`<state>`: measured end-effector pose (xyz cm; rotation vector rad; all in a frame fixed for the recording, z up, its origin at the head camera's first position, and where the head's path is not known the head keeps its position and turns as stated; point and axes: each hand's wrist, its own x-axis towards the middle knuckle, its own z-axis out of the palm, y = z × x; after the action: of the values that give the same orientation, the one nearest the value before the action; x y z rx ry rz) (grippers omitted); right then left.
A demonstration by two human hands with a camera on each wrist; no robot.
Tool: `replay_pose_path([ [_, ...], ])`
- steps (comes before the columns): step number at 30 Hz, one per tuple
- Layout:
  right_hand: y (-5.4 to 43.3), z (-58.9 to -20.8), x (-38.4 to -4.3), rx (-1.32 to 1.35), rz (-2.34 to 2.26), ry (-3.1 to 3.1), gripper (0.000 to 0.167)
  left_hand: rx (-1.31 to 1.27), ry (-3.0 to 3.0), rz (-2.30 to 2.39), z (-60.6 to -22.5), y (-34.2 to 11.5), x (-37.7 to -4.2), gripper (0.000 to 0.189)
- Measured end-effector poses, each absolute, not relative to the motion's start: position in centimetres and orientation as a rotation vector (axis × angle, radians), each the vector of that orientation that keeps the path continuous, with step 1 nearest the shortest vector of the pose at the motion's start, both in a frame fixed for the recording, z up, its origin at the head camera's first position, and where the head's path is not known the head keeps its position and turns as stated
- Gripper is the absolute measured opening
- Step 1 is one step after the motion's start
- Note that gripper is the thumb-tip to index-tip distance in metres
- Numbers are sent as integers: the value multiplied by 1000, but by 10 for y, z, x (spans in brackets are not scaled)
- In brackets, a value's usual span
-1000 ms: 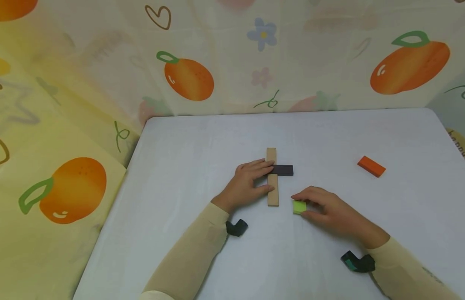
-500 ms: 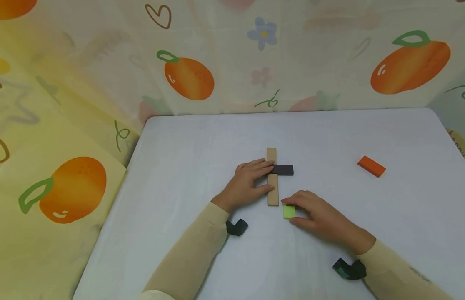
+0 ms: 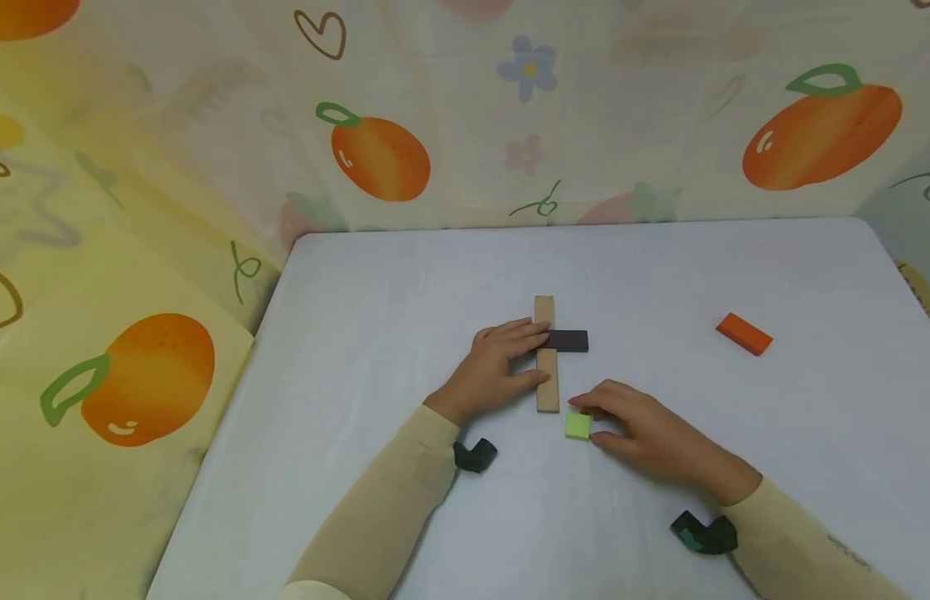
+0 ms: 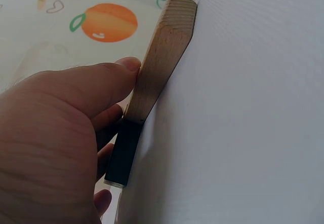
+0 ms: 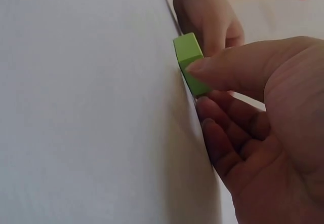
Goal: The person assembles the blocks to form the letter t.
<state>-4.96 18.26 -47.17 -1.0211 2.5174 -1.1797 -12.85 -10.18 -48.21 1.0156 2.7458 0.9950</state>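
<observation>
On white table [image 3: 375, 350], head view: small lime-green square block [image 3: 577, 425] pinched by right hand [image 3: 645, 433], just below-right of long pale wooden bar [image 3: 546, 354] crossed by dark flat block [image 3: 567, 340].

Left wrist view: bar [image 4: 162, 57] steadied by left hand [image 4: 55, 127], fingers flat.

Right wrist view: green block [image 5: 191, 62] held thumb-and-fingertips, resting on table. Placement step, probably; careful nudge needed next.

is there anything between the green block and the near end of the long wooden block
Nothing visible. The green block, pinched by the right hand, sits just right of the wooden block end, bare table between them.
</observation>
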Motion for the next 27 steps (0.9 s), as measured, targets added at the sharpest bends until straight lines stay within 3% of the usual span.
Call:
replay_pose_path([
  [27,157,-469,-47,-924,-1162,2549,56,1020,2754,993,-484,-101,-129,59],
])
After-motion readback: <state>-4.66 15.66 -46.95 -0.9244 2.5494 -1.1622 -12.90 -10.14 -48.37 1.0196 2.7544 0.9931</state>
